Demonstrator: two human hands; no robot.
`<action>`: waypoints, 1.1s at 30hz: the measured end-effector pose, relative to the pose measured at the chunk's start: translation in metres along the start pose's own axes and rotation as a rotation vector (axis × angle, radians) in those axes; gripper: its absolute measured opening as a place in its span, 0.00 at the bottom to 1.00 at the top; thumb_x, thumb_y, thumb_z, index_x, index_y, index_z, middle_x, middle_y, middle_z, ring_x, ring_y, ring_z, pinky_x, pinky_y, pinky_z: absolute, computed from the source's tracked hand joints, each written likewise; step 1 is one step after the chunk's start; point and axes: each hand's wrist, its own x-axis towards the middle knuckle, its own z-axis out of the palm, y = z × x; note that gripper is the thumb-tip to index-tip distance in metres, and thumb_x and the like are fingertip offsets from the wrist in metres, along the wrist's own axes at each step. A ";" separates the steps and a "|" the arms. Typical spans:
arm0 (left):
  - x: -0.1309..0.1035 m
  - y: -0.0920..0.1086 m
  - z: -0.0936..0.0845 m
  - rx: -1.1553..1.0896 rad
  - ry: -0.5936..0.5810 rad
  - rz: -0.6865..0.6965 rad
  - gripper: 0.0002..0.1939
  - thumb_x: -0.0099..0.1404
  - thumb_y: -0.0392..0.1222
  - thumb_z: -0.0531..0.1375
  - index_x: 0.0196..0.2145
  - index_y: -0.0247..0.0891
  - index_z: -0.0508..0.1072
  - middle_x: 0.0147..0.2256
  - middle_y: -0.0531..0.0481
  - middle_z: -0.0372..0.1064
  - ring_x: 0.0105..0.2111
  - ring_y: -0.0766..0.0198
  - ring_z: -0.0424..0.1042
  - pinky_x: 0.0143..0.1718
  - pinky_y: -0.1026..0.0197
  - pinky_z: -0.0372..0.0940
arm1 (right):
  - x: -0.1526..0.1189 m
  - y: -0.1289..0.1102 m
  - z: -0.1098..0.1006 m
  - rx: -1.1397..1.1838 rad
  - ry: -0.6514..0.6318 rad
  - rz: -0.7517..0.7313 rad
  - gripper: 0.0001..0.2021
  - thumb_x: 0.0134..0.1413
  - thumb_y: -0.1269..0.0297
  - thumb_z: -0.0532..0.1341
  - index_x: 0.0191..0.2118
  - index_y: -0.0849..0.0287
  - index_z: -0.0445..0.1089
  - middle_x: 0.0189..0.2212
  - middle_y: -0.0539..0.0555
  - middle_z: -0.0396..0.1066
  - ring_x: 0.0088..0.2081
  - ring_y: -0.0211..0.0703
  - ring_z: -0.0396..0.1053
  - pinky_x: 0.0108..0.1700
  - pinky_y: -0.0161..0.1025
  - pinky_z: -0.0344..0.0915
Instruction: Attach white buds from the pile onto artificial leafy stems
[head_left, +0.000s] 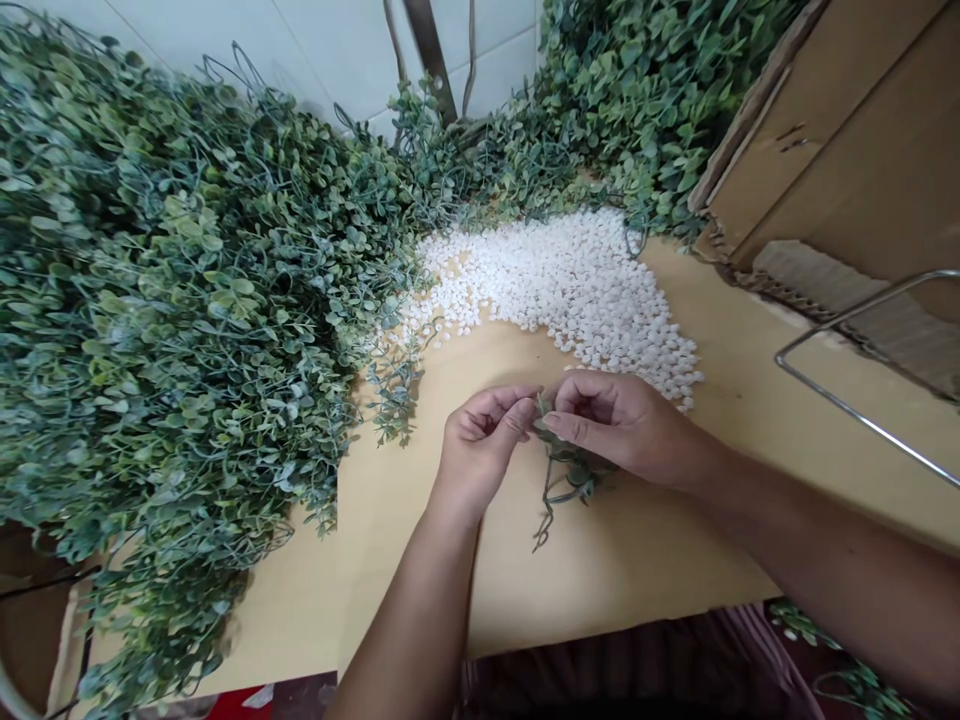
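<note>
Over the middle of the table, my left hand (487,430) and my right hand (611,420) meet fingertip to fingertip. Between them is an artificial leafy sprig (570,475), its leaves and curled stem hanging below my fingers. Thumb and index finger of my left hand pinch its tip. My right hand is closed too, its thumb and fingers on the sprig just beside the left. Whether a small white piece is held in the fingertips cannot be made out. Just beyond my hands spreads a pile of small white beads (570,280).
A large heap of artificial greenery (187,300) covers the left side. More greenery (637,90) lies at the back right. At right stand a cardboard box (847,130) and a bent metal rod (862,400). A loose sprig (394,395) lies beside the heap on the tan tabletop (405,560).
</note>
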 end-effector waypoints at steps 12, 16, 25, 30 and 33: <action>-0.002 0.006 -0.002 0.064 -0.084 0.073 0.08 0.48 0.43 0.68 0.25 0.36 0.77 0.24 0.52 0.70 0.23 0.70 0.66 0.27 0.67 0.63 | 0.001 -0.002 0.003 -0.074 -0.019 0.043 0.09 0.48 0.60 0.59 0.29 0.63 0.67 0.22 0.49 0.63 0.24 0.33 0.60 0.25 0.32 0.57; 0.000 0.006 -0.006 0.185 -0.042 0.160 0.05 0.51 0.40 0.66 0.23 0.36 0.75 0.24 0.52 0.67 0.26 0.68 0.65 0.31 0.65 0.62 | -0.001 -0.007 0.003 -0.128 -0.050 0.019 0.08 0.50 0.62 0.56 0.30 0.62 0.68 0.18 0.46 0.59 0.20 0.31 0.56 0.21 0.30 0.52; -0.001 0.002 -0.003 0.309 -0.032 0.305 0.05 0.55 0.37 0.61 0.23 0.38 0.74 0.29 0.49 0.65 0.34 0.63 0.65 0.39 0.62 0.60 | -0.002 -0.007 0.003 -0.162 0.029 -0.051 0.08 0.46 0.64 0.55 0.21 0.59 0.60 0.19 0.47 0.56 0.22 0.33 0.56 0.24 0.32 0.54; 0.004 0.003 0.002 0.295 -0.052 0.295 0.05 0.56 0.35 0.60 0.23 0.38 0.73 0.28 0.50 0.64 0.32 0.64 0.65 0.36 0.63 0.60 | -0.002 -0.010 0.002 0.036 -0.014 0.083 0.08 0.45 0.60 0.54 0.23 0.59 0.59 0.18 0.46 0.57 0.21 0.34 0.56 0.23 0.33 0.54; 0.007 0.010 0.002 0.363 -0.104 0.329 0.05 0.56 0.34 0.60 0.23 0.38 0.73 0.28 0.50 0.64 0.31 0.65 0.65 0.34 0.63 0.60 | -0.003 -0.010 0.001 0.082 -0.071 0.141 0.09 0.47 0.59 0.54 0.25 0.59 0.61 0.20 0.48 0.60 0.22 0.35 0.58 0.24 0.34 0.56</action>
